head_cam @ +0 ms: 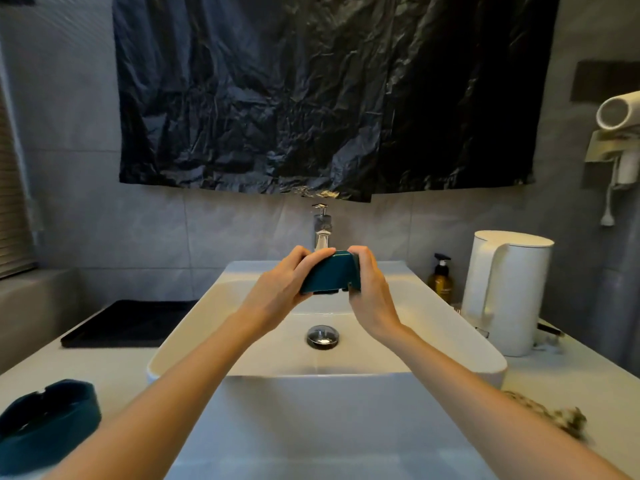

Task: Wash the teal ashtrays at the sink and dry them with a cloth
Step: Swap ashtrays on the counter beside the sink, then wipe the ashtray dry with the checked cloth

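Over the middle of the basin, just below the chrome tap [322,233], a glossy teal, hard-walled ashtray [330,273] is held up on edge between both hands. The left hand [284,284] wraps its left end and the right hand [370,289] its right end, fingers curled closed around it. It looks rigid, smooth and probably slippery when wet, perhaps breakable, so holding the ends with thumbs on the wall seems wise. Whether water runs, I cannot tell. A second teal ashtray [48,415] sits near left on the counter beside the white rectangular sink [450,327]; a patterned cloth [554,415] lies near right.
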